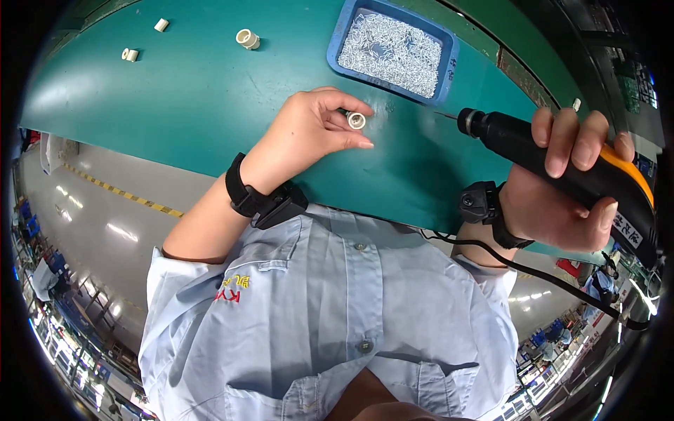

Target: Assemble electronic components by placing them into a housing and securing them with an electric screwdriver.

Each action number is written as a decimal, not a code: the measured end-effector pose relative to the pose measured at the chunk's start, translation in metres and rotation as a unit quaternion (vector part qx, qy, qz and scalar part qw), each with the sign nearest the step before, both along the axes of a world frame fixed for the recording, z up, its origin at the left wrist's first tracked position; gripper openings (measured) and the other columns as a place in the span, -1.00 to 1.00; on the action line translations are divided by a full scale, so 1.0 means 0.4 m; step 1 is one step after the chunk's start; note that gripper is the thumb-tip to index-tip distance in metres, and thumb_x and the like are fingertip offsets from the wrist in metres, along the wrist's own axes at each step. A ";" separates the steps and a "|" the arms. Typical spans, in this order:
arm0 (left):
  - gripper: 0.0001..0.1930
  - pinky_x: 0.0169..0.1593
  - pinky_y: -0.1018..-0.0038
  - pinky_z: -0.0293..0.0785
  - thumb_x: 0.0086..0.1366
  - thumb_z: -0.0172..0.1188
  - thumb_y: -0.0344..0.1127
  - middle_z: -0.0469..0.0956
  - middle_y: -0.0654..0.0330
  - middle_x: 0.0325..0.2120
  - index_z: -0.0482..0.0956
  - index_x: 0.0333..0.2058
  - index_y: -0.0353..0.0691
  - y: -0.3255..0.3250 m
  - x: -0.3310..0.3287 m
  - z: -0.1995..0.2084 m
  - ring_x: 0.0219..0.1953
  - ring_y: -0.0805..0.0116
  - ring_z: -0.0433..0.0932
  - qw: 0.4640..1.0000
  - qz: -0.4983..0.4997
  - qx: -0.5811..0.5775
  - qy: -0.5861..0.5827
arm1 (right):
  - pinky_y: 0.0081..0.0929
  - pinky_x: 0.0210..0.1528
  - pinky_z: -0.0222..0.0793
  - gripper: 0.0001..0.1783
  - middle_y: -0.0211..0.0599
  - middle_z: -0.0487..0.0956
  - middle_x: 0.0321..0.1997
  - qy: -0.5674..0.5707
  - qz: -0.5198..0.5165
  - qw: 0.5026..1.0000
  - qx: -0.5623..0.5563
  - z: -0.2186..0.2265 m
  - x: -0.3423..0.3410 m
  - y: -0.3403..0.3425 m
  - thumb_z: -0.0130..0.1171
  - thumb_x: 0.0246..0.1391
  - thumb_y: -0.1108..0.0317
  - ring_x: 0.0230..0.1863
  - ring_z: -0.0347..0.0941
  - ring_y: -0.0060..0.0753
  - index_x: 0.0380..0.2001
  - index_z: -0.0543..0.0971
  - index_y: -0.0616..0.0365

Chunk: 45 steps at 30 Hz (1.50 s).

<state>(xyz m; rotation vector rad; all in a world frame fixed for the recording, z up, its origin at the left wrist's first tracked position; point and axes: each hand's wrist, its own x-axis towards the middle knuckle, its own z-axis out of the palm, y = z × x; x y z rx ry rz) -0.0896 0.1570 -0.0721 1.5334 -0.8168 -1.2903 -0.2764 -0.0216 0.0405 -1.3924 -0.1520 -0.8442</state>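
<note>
Between the thumb and fingers of my left hand point(319, 125) is a small cream-white cylindrical fitting point(357, 121), its round open end facing up. My right hand point(562, 182) is wrapped around a black and orange electric screwdriver point(523, 138). The screwdriver's thin bit points left toward the fitting, with a gap between them. Beyond both hands stands a blue plastic tray point(335, 62) filled with many small silvery screws point(390, 52).
On the green tabletop point(189, 91), another cream cylindrical fitting point(247, 38) stands at the far left, near two smaller white pieces point(161, 25) point(130, 55). A black cable point(533, 272) runs below my right wrist. A small white piece point(576, 104) lies at the far right.
</note>
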 end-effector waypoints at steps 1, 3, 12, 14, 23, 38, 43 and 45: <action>-0.77 -0.24 0.66 0.50 0.16 0.34 -0.51 0.57 0.27 -0.31 0.62 -0.18 -0.35 0.003 -0.004 -0.011 -0.36 0.59 0.55 0.999 0.017 -0.030 -0.022 | -0.43 -0.20 0.12 -0.42 -0.39 0.40 -0.22 -0.004 -0.007 1.000 0.004 0.008 0.006 -0.001 0.13 0.00 0.07 -0.36 0.29 -0.53 0.10 0.40 0.05; -0.78 -0.32 0.63 0.48 0.14 0.36 -0.47 0.56 0.23 -0.38 0.64 -0.21 -0.33 0.006 -0.009 -0.030 -0.43 0.57 0.53 0.992 0.052 -0.091 -0.068 | -0.42 -0.19 0.13 -0.42 -0.39 0.40 -0.22 -0.014 -0.021 1.000 0.011 0.023 0.015 -0.004 0.12 0.00 0.06 -0.37 0.29 -0.53 0.08 0.41 0.07; -0.74 -0.29 0.59 0.53 0.15 0.35 -0.46 0.56 0.13 -0.27 0.61 -0.17 -0.35 0.006 -0.015 -0.026 -0.39 0.47 0.58 0.990 0.051 -0.100 -0.088 | -0.40 -0.18 0.13 -0.45 -0.37 0.40 -0.20 -0.002 0.006 1.000 0.008 0.035 0.018 -0.019 0.09 0.01 0.07 -0.35 0.27 -0.53 0.06 0.42 0.09; -0.74 -0.30 0.57 0.53 0.13 0.36 -0.46 0.56 0.12 -0.26 0.62 -0.17 -0.35 0.000 -0.013 -0.012 -0.40 0.43 0.58 0.986 0.046 -0.109 -0.120 | -0.48 -0.22 0.13 -0.43 -0.40 0.41 -0.26 -0.016 -0.041 0.999 0.009 0.028 0.022 -0.019 0.12 0.00 0.05 -0.41 0.30 -0.55 0.06 0.42 0.09; -0.76 -0.31 0.42 0.51 0.06 0.36 -0.47 0.57 0.13 -0.24 0.64 -0.24 -0.31 -0.043 0.070 0.118 -0.37 0.22 0.57 0.934 0.031 -0.171 -0.311 | -0.65 -0.62 0.25 -0.55 -0.28 0.58 -0.45 -0.022 0.252 0.967 0.032 0.082 0.005 -0.010 0.25 0.07 0.30 -0.66 0.45 -0.55 0.05 0.45 0.11; -0.92 -0.27 0.27 0.50 0.02 0.30 -0.44 0.54 0.13 -0.43 0.60 -0.46 -0.23 -0.238 0.118 0.052 -0.34 0.09 0.56 0.872 -0.170 -0.179 -0.423 | -0.51 -0.63 0.25 -0.72 -0.13 0.51 -0.54 -0.111 0.516 0.847 0.056 0.082 0.051 0.083 0.04 0.16 0.59 -0.65 0.39 -0.38 -0.10 0.62 0.19; -0.94 -0.27 0.26 0.50 0.08 0.26 -0.43 0.55 0.12 -0.41 0.58 -0.44 -0.22 -0.211 0.123 0.029 -0.32 0.06 0.57 0.881 -0.089 -0.214 -0.412 | -0.51 -0.58 0.29 -0.80 -0.14 0.53 -0.52 -0.081 0.501 0.860 0.053 0.078 0.062 0.055 0.13 0.13 0.57 -0.64 0.40 -0.37 -0.16 0.59 0.33; -0.95 -0.24 0.23 0.49 0.13 0.21 -0.43 0.56 0.10 -0.38 0.57 -0.40 -0.24 -0.221 0.115 0.032 -0.31 0.04 0.57 0.881 -0.078 -0.236 -0.402 | -0.54 -0.51 0.36 -0.79 -0.14 0.59 -0.44 -0.046 0.437 0.898 0.027 0.083 0.021 0.038 0.24 0.08 0.51 -0.59 0.47 -0.39 -0.19 0.54 0.29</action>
